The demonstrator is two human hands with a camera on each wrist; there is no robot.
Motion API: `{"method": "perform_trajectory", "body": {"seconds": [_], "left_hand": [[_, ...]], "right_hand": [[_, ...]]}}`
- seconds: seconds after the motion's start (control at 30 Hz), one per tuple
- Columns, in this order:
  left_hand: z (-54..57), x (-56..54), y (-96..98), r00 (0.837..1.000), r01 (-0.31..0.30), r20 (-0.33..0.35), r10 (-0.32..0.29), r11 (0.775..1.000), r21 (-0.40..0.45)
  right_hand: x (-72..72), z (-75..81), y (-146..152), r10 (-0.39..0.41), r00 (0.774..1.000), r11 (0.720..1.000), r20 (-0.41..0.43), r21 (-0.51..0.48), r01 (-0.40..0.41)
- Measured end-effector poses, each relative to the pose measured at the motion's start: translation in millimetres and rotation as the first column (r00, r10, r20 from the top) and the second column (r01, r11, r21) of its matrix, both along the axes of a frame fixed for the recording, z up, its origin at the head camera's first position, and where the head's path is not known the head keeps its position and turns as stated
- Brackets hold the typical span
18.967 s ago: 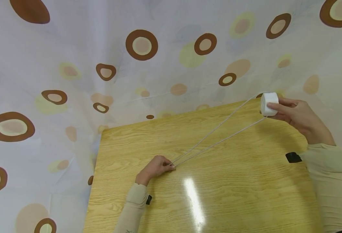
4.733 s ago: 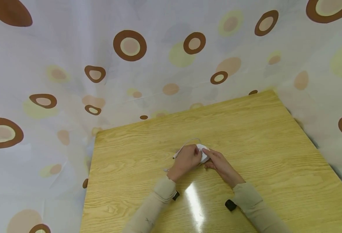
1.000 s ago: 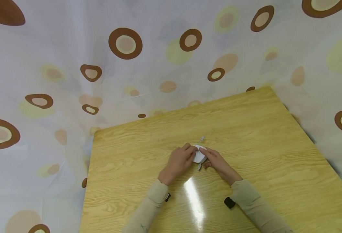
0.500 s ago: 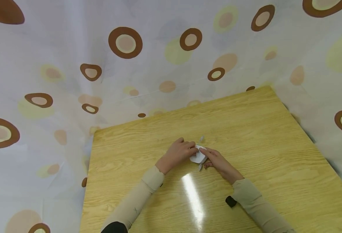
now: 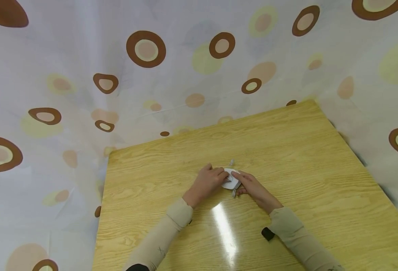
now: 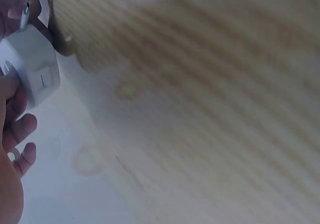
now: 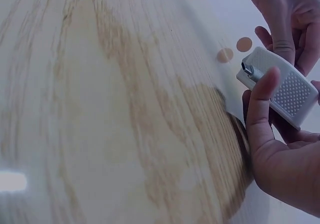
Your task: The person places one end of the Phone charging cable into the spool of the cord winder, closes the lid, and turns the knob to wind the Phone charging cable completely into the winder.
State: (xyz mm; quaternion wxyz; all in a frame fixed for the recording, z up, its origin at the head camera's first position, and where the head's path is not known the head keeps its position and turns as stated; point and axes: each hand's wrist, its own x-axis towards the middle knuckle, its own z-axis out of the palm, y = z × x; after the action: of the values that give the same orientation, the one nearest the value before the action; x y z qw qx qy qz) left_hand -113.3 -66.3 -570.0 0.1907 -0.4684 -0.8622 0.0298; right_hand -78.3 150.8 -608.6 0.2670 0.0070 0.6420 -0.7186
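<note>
A white, angular cable winder [image 5: 231,181] is held between both hands just over the wooden table. My right hand [image 5: 254,190] grips its right edge, thumb on the upper face. My left hand [image 5: 206,184] has its fingertips at the middle of that face, apparently pinching something there; the fingers hide it. One grey-white plug [image 5: 232,162] sticks out at the far side and another plug [image 5: 234,193] at the near side. In the right wrist view, a metal-tipped USB-C plug [image 7: 251,71] stands out beside my right thumb, and the winder's side [image 7: 294,94] is studded.
The wood-grain table [image 5: 287,150] spreads around the hands, with a bright light reflection in front. A wall covering [image 5: 185,75] with brown and yellow spots rises behind and beside the table. Black wrist devices [image 5: 268,233] sit at the sleeves.
Earlier, a long doubled cord stretched between the hands; then shorter ends hung loose. Now only the plugs protrude. Over the last second my left hand has shifted slightly on the winder; the right stays put.
</note>
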Motion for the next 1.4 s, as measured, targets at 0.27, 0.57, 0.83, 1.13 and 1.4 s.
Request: {"method": "perform_trajectory", "body": {"seconds": [0.27,0.57,0.83,1.13,1.4], "left_hand": [[-9.6,15.7,12.8,0.984,-0.178,0.033,0.175,0.969,0.173],[-13.4,30.3,21.8,0.926,-0.369,0.186,0.329,0.891,0.265],[-8.5,25.5,15.3,0.856,-0.431,0.435,0.28,0.85,0.302],[-13.5,23.1,12.0,0.349,-0.807,0.933,-0.084,0.48,0.345],[-12.1,11.3,7.2,0.084,-0.915,0.937,-0.339,0.346,0.207]], "right_hand": [[0.8,1.4,-4.2,-0.046,0.999,0.999,0.009,-0.005,0.047],[1.6,0.6,-8.9,-0.093,0.996,0.996,0.007,-0.004,0.093],[1.7,0.2,-6.1,-0.095,0.995,0.995,-0.009,-0.015,0.095],[-2.0,7.2,-4.9,-0.172,0.979,0.977,0.109,-0.108,0.183],[-2.8,6.1,-9.7,-0.169,0.975,0.962,0.144,-0.193,0.195]]}}
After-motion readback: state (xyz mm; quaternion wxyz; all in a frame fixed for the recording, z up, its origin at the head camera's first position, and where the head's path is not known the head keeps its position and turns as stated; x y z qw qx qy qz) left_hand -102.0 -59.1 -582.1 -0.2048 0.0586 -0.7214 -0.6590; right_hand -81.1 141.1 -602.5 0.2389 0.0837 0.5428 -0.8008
